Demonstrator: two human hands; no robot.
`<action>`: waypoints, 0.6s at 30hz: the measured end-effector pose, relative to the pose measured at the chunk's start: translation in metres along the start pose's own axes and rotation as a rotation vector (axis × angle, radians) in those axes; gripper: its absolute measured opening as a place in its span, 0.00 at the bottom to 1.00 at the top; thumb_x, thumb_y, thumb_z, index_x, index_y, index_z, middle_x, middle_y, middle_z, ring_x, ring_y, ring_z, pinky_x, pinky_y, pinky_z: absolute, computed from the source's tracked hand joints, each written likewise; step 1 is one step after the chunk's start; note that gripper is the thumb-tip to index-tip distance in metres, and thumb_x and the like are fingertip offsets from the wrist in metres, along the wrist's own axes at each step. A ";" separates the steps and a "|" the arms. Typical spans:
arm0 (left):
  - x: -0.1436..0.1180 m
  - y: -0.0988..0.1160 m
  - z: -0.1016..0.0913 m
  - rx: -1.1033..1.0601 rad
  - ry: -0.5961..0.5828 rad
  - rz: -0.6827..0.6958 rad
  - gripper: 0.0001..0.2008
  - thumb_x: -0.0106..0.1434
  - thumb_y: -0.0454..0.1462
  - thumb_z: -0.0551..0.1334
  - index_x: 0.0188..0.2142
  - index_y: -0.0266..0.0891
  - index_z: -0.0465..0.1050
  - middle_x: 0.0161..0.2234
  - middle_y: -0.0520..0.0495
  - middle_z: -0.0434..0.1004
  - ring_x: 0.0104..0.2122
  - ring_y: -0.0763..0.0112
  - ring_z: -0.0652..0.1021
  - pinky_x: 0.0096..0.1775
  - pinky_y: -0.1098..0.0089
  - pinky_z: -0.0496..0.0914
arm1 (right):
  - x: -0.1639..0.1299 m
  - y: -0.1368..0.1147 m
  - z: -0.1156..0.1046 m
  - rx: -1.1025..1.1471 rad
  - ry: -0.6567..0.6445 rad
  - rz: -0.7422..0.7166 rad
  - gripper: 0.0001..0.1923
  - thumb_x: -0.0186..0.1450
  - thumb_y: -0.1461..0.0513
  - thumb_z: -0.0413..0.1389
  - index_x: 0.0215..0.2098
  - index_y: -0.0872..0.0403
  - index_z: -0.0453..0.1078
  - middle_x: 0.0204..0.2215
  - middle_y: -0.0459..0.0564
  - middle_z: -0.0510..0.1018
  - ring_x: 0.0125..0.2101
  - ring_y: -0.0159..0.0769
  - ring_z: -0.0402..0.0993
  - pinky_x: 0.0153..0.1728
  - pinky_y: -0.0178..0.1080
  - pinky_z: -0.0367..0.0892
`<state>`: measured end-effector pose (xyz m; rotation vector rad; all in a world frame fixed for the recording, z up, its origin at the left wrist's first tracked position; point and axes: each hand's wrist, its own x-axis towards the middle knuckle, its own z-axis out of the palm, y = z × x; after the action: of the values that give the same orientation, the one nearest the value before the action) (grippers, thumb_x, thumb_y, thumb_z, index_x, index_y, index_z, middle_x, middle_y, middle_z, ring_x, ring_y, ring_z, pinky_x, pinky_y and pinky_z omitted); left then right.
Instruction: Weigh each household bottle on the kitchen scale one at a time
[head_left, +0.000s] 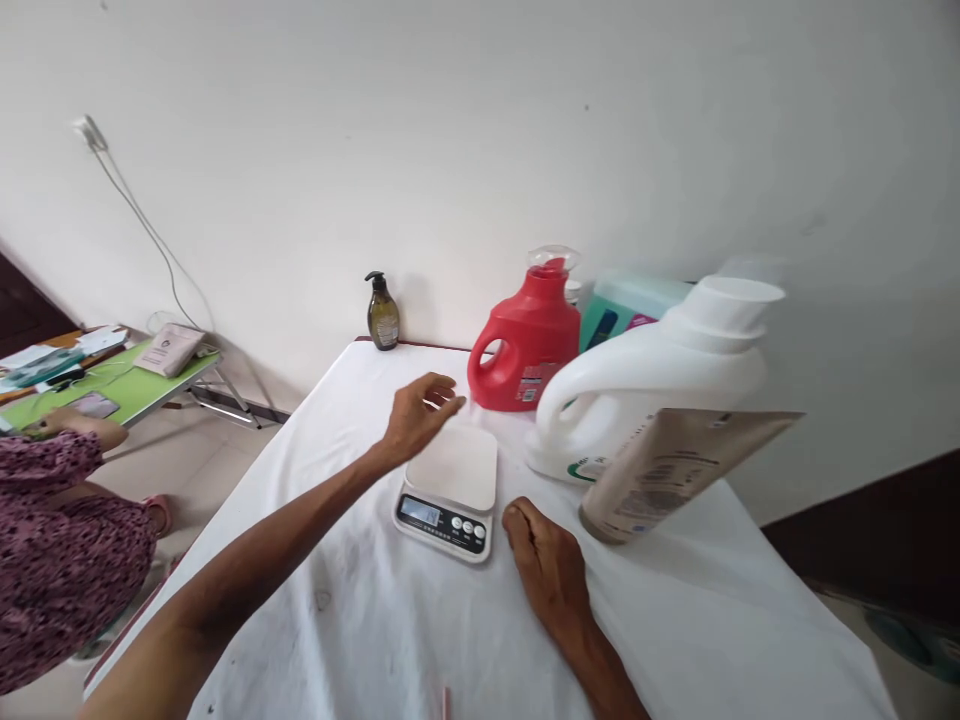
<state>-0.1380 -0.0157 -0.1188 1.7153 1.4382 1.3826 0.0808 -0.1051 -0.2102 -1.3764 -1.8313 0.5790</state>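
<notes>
Our left hand (418,412) hovers open, fingers loosely spread, just above the far edge of a white kitchen scale (450,492) on the cloth-covered counter (360,620). Our right hand (544,562) rests beside the scale, curled closed and holding nothing. Behind stand a red jug (525,345), a white jug (652,385) and a tilted tan bottle (675,470).

1. A plain room in a home, by the look of it; bare white wall (480,130), a white cloth over the table (360,600).
2. Household goods stand there; a red detergent jug (525,345), a white jug (652,385), a pump bottle (382,315), a kitchen scale (450,490).
3. A green folding table (142,385) with papers stands aside; a charger cable (142,225) hangs down the wall.
</notes>
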 end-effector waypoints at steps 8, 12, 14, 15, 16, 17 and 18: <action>0.116 -0.071 -0.064 0.348 0.331 -0.273 0.30 0.61 0.41 0.74 0.59 0.39 0.67 0.61 0.33 0.75 0.57 0.52 0.78 0.56 0.56 0.72 | 0.002 -0.001 -0.004 0.033 -0.023 0.050 0.22 0.75 0.49 0.43 0.25 0.46 0.56 0.18 0.42 0.65 0.20 0.36 0.64 0.25 0.37 0.59; 0.175 -0.080 -0.064 0.409 0.419 -0.313 0.45 0.57 0.42 0.77 0.68 0.38 0.57 0.70 0.26 0.61 0.71 0.42 0.64 0.65 0.52 0.64 | 0.000 0.006 -0.005 0.031 -0.038 0.070 0.25 0.76 0.47 0.43 0.24 0.47 0.58 0.18 0.42 0.66 0.20 0.36 0.65 0.24 0.37 0.61; 0.195 -0.087 -0.062 0.412 0.407 -0.329 0.47 0.56 0.41 0.78 0.69 0.39 0.55 0.71 0.25 0.59 0.72 0.40 0.62 0.66 0.50 0.62 | -0.002 0.009 -0.003 0.045 -0.044 0.093 0.26 0.77 0.46 0.43 0.25 0.47 0.60 0.18 0.43 0.66 0.20 0.36 0.66 0.25 0.36 0.62; 0.203 -0.091 -0.061 0.414 0.398 -0.338 0.47 0.55 0.41 0.78 0.68 0.40 0.56 0.71 0.26 0.60 0.72 0.40 0.63 0.66 0.50 0.62 | -0.003 0.009 -0.003 0.054 -0.038 0.113 0.26 0.77 0.45 0.43 0.25 0.47 0.60 0.19 0.43 0.66 0.21 0.36 0.66 0.26 0.36 0.62; 0.208 -0.096 -0.060 0.418 0.393 -0.350 0.46 0.55 0.40 0.78 0.67 0.41 0.56 0.70 0.27 0.61 0.71 0.41 0.65 0.65 0.50 0.63 | -0.004 0.008 -0.002 0.063 -0.028 0.136 0.26 0.78 0.45 0.43 0.25 0.47 0.61 0.19 0.43 0.66 0.21 0.36 0.66 0.27 0.36 0.62; 0.213 -0.101 -0.060 0.424 0.390 -0.362 0.44 0.55 0.39 0.78 0.66 0.41 0.58 0.69 0.27 0.63 0.70 0.42 0.67 0.64 0.51 0.65 | -0.005 0.007 -0.001 0.073 -0.017 0.159 0.27 0.78 0.45 0.43 0.26 0.47 0.61 0.20 0.42 0.66 0.22 0.36 0.66 0.27 0.36 0.62; 0.215 -0.106 -0.060 0.430 0.390 -0.374 0.42 0.56 0.38 0.77 0.64 0.41 0.59 0.68 0.29 0.65 0.68 0.43 0.69 0.62 0.52 0.66 | -0.006 0.005 -0.001 0.082 -0.004 0.177 0.27 0.78 0.45 0.43 0.26 0.47 0.61 0.20 0.42 0.65 0.22 0.36 0.65 0.28 0.36 0.61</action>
<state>-0.2522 0.2032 -0.1074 1.3412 2.2772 1.3070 0.0852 -0.1097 -0.2149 -1.4919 -1.6796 0.7403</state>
